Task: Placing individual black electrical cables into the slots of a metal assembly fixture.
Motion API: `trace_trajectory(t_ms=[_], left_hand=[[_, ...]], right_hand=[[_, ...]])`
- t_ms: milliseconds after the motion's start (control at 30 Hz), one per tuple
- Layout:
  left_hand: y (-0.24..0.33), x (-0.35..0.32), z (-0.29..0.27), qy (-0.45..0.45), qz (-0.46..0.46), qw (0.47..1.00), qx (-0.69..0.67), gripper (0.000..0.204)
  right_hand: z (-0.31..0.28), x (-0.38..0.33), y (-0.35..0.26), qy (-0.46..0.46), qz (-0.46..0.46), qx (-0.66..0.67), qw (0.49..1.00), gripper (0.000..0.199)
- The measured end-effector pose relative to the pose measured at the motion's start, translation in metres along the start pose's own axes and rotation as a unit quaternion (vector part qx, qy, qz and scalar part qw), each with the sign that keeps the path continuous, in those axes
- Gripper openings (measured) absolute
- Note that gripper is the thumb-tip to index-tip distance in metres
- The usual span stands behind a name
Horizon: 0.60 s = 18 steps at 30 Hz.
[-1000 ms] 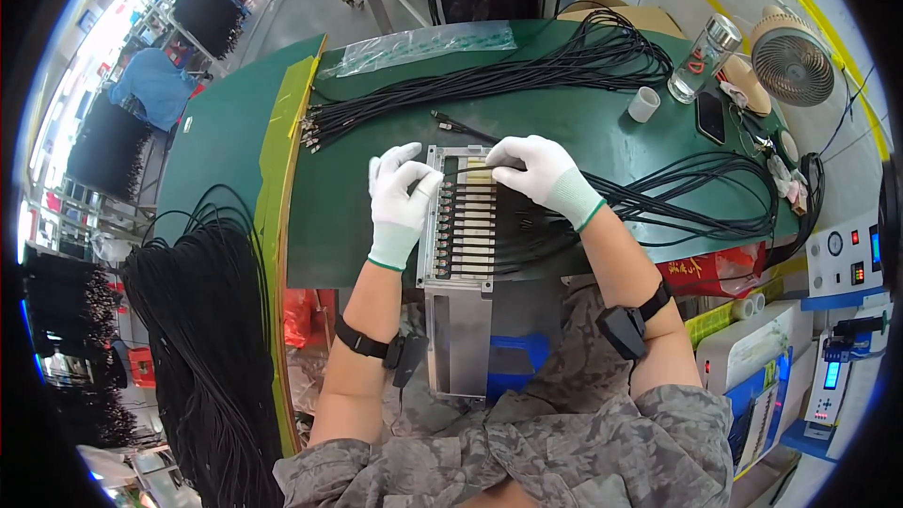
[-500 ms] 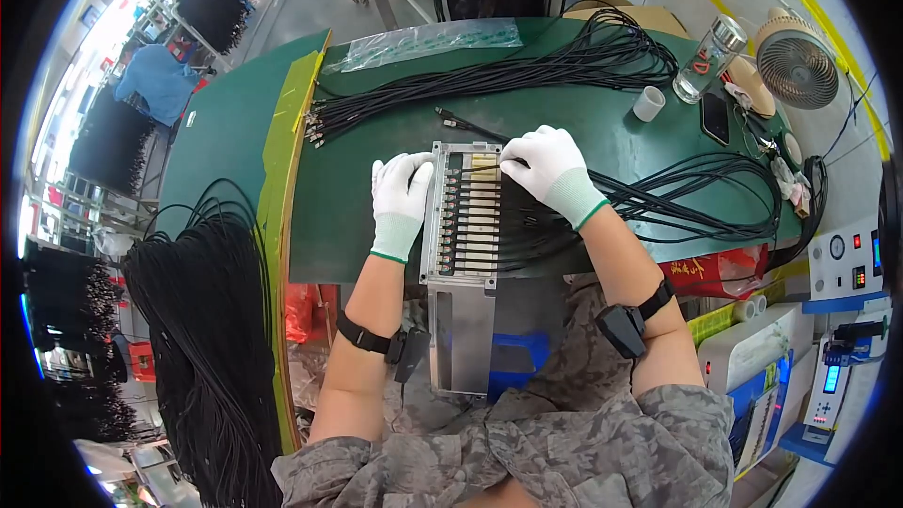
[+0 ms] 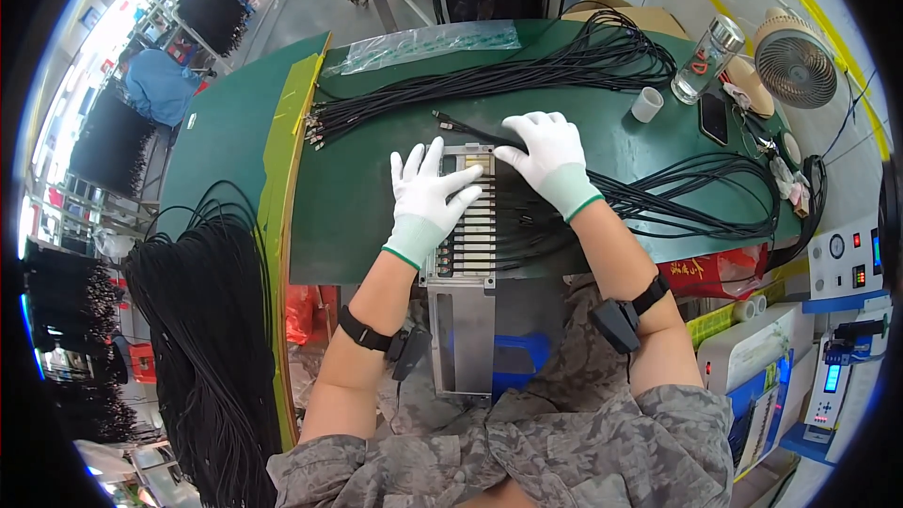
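A grey metal fixture [image 3: 467, 226] with a row of slots lies on the green table [image 3: 357, 198] in front of me, several black cables seated in its slots. My left hand [image 3: 428, 196], in a white glove, rests flat on the fixture's left side with fingers spread. My right hand [image 3: 547, 155], also gloved, pinches a black cable [image 3: 470, 130] at the fixture's top right corner. More black cables [image 3: 677, 198] trail off to the right from under that hand.
A long bundle of black cables [image 3: 489, 80] lies across the far table beside a clear plastic bag [image 3: 428, 39]. A glass bottle [image 3: 701, 61], white cup [image 3: 647, 104], phone [image 3: 714, 119] and small fan [image 3: 798, 61] stand at right. Cable hanks [image 3: 202, 339] hang at left.
My left hand has spread flat and slid slightly down the fixture. My right hand has moved a little up and left along the fixture's top edge.
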<state>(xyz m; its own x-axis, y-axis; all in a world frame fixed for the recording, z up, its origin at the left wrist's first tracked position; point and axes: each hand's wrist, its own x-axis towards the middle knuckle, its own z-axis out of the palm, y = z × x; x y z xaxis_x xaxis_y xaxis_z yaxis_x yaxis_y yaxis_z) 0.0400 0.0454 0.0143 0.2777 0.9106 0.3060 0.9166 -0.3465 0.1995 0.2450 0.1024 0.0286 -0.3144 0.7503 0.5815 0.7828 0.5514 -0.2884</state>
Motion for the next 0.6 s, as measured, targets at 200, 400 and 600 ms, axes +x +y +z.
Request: trace_trajectory(t_ms=[200, 400, 600], left_hand=[[0.0, -0.001, 0.0, -0.003, 0.002, 1.0, 0.015, 0.037], [0.003, 0.0, -0.003, -0.003, 0.006, 1.0, 0.027, 0.04], [0.006, -0.005, -0.002, 0.005, 0.002, 1.0, 0.002, 0.039]], right_hand=[[0.011, 0.01, 0.016, -0.112, 0.078, -0.097, 0.986, 0.016], [0.006, 0.013, 0.023, -0.072, 0.069, -0.04, 0.994, 0.013], [0.01, 0.007, 0.016, -0.096, 0.058, -0.083, 0.99, 0.01]])
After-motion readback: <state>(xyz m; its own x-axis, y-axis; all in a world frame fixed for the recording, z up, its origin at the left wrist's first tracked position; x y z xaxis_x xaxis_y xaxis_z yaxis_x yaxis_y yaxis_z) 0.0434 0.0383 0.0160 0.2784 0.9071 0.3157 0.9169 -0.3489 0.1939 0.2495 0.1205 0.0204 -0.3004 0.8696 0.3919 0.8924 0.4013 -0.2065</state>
